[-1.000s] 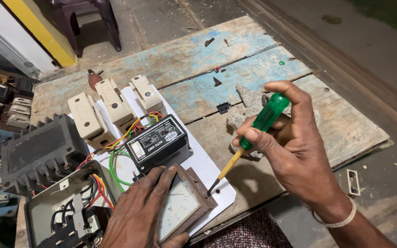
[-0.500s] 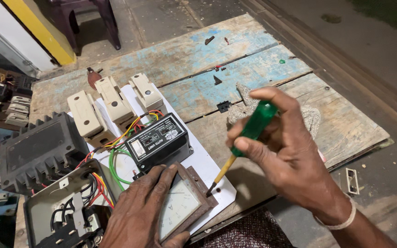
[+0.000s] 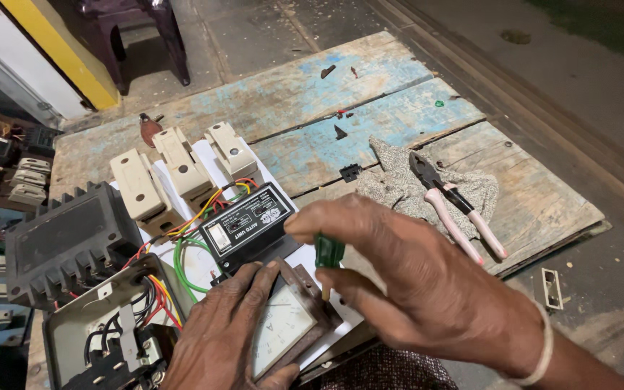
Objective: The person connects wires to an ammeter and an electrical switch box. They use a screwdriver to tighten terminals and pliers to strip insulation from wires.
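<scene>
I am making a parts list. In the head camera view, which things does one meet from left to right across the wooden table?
Black finned housing → three cream fuse carriers → black control unit → green-handled screwdriver in the right hand → grey rag → pink-handled pliers.
</scene>
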